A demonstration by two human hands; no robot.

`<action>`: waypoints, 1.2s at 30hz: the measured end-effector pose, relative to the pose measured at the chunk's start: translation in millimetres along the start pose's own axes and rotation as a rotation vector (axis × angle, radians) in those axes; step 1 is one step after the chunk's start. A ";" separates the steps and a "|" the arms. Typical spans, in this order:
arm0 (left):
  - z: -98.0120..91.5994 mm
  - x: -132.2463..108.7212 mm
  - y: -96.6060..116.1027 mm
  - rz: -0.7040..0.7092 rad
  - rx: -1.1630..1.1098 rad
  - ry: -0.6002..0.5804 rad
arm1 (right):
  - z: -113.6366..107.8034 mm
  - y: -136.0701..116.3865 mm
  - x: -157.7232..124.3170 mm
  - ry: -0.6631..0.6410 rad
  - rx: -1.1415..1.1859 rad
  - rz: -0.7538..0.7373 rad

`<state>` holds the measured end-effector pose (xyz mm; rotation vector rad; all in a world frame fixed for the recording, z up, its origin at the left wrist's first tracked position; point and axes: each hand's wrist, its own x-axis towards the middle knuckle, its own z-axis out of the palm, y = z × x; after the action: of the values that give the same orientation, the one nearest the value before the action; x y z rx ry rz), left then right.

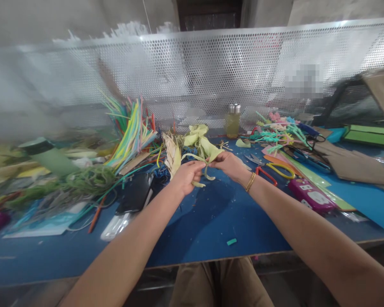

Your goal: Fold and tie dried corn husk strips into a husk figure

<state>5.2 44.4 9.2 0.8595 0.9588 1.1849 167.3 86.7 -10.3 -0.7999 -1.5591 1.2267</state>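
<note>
Above the middle of the blue table, my left hand [189, 175] and my right hand [228, 165] meet fingertip to fingertip. Both are closed in a pinch on a thin pale green strip [208, 175], whose loose ends hang below the fingers. It looks like husk or crinkled paper; I cannot tell which. Broad pale green leaf-like pieces [208, 147] rise just behind my fingers and seem joined to the strip. Dry beige husk-like pieces [171, 151] stand to the left of them. A gold bracelet circles my right wrist.
Left lie a black phone [134, 194], a green cord coil [92, 181] and a bundle of coloured stems [131, 132]. Right are scissors with yellow handles [280, 169], a purple case [310, 196] and cardboard [355, 164]. A bottle [233, 121] stands before the perforated metal screen [211, 64].
</note>
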 end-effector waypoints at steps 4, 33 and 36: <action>-2.6 2.6 -2.4 0.004 -0.008 0.002 | 1.2 -0.7 -0.3 0.003 0.024 0.010; -3.5 3.7 -8.9 -0.154 -0.093 -0.093 | 9.0 -14.3 -6.2 0.059 0.014 0.005; -3.1 4.5 -8.2 -0.186 -0.077 -0.042 | 11.5 -14.7 -6.7 0.048 -0.007 0.008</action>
<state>5.6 47.6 -0.1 0.7154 0.9315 1.0341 159.5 72.8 1.5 -0.8345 -1.5230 1.1999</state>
